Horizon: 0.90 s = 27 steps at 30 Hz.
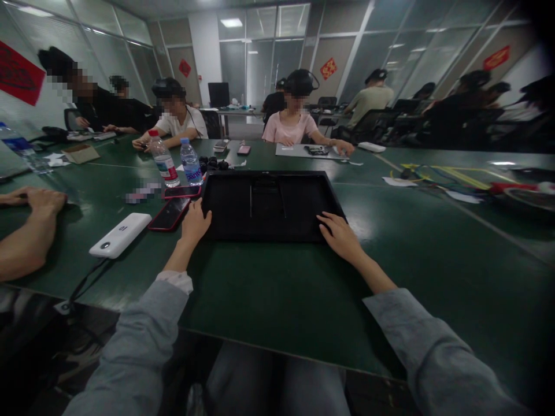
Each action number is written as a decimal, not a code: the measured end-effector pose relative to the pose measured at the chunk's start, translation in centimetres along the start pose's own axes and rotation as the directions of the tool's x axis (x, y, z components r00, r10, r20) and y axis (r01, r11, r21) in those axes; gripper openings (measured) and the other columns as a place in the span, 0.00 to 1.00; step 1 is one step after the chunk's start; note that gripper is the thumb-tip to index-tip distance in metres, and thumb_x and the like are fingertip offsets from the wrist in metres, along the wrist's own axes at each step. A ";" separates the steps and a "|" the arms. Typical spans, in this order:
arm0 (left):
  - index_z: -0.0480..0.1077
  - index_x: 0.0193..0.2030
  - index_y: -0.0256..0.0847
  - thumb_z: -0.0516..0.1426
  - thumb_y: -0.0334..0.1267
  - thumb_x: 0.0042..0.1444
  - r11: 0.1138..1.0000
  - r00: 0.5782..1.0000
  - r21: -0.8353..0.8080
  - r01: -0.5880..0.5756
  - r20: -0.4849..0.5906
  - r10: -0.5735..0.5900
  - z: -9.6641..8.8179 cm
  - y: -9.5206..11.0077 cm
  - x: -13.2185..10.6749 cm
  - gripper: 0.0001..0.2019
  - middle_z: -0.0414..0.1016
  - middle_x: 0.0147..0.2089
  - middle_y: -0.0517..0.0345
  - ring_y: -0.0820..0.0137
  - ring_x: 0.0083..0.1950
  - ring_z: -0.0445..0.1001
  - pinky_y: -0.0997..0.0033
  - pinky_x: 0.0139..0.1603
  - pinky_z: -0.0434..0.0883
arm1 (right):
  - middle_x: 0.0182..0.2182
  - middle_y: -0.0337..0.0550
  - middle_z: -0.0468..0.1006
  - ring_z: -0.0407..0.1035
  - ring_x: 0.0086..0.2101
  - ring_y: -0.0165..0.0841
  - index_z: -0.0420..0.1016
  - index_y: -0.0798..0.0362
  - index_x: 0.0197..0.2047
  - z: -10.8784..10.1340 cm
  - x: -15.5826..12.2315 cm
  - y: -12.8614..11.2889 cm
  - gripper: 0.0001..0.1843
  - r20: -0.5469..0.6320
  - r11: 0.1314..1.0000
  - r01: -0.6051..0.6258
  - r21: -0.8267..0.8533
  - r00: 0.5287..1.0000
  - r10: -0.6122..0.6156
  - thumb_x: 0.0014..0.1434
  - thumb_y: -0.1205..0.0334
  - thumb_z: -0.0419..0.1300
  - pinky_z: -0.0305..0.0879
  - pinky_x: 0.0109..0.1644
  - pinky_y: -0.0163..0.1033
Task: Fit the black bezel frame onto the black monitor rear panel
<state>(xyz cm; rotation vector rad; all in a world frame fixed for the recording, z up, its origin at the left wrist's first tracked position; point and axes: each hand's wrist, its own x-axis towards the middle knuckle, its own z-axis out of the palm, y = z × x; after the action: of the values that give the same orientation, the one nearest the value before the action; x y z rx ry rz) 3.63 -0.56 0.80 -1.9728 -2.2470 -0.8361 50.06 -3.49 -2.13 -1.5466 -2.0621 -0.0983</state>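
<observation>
A black, shallow rectangular panel with a raised rim (269, 237) lies flat on the green table in front of me. Two thin lines, like rods, and a dark rectangular piece show in its middle; its exact kind is unclear. At its left side rests my left hand (195, 221), thumb apart and fingers loosely bent by the rim. My right hand (340, 234) lies over the right front corner with its fingers spread. Neither hand is wrapped round the panel.
Left of the panel are two phones (169, 214), a white power bank (120, 235) with a cable and two water bottles (163, 159). A neighbour's forearm (32, 231) rests on the table (277, 289) at left. Cables (429, 173) lie to the right. Several people sit around.
</observation>
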 end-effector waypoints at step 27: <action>0.70 0.64 0.36 0.57 0.43 0.64 0.919 0.989 -0.366 0.147 0.027 -0.148 1.7 -3.1 2.2 0.24 0.76 0.62 0.38 0.56 0.63 0.75 0.56 0.64 0.70 | 0.54 0.62 0.72 0.66 0.59 0.51 0.66 0.57 0.65 1.8 -0.2 5.2 0.32 -0.246 0.938 -0.269 0.220 0.915 0.320 0.58 0.58 0.51 0.60 0.66 0.63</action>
<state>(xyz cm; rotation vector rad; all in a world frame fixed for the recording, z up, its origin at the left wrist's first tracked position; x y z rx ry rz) 0.84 2.00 -0.96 -1.9460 -2.4067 -1.3651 54.11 -1.24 -5.16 -1.6096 -1.5567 -0.0110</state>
